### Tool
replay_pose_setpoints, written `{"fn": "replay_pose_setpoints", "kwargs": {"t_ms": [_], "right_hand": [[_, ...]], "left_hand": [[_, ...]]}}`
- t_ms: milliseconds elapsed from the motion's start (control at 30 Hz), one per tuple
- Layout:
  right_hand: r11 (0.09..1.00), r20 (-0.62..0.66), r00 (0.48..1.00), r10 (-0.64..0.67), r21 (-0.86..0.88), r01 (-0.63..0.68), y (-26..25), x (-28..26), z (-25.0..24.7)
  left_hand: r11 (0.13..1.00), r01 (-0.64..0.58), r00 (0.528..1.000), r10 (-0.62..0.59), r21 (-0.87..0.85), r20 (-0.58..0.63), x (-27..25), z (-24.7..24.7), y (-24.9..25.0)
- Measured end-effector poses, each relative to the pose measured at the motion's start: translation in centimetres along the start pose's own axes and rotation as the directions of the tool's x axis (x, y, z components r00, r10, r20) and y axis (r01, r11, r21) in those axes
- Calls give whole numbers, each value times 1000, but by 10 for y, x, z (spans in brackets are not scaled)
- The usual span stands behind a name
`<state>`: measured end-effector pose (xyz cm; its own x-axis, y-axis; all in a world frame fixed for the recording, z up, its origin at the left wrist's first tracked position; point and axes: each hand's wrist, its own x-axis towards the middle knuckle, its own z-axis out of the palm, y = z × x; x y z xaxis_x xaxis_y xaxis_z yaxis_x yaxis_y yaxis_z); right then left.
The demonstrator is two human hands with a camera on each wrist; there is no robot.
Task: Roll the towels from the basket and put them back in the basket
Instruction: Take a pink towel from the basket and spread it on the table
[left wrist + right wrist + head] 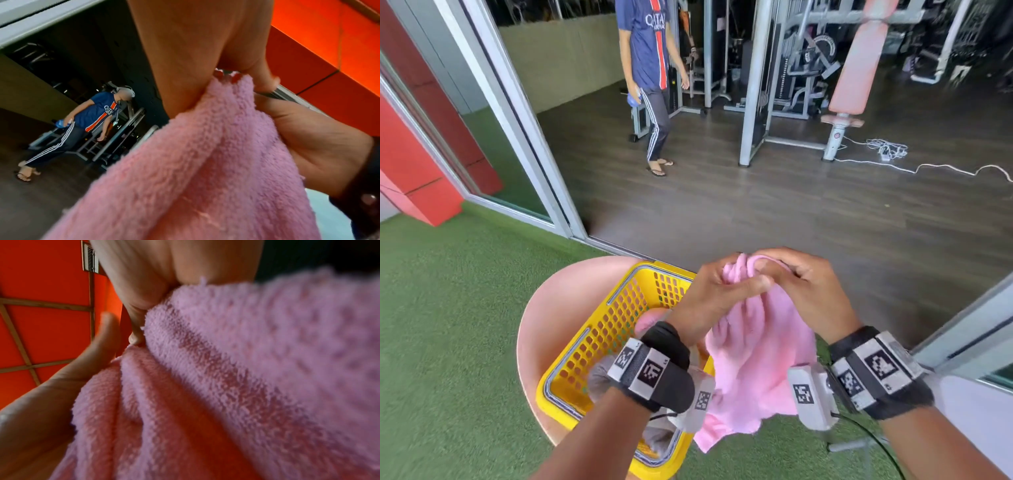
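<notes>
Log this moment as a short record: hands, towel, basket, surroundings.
left hand: grips the bunched top of the pink towel
right hand: grips the same bunched top
towel state: unrolled, hanging in folds, held up in the air beside the basket
basket: yellow, perforated, on a round pink seat; more towels inside, partly hidden by the left arm
ground: green turf
background: bystander on the gym floor
</notes>
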<state>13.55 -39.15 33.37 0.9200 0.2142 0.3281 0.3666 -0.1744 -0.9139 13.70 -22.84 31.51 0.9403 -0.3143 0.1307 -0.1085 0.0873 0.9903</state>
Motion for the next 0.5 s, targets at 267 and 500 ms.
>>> {"fn": "replay_pose_setpoints", "kwargs": {"t_ms": [267,500], "right_hand": [[979,-51,981,187,-68,-190,19,-41,-16],[994,-37,994,105,-35,-106,7,-77,-53]], "left_hand": [[998,-7,995,1,-59,-101,-8,-19,17],[995,11,986,6,99,-169,-36,24,11]]}}
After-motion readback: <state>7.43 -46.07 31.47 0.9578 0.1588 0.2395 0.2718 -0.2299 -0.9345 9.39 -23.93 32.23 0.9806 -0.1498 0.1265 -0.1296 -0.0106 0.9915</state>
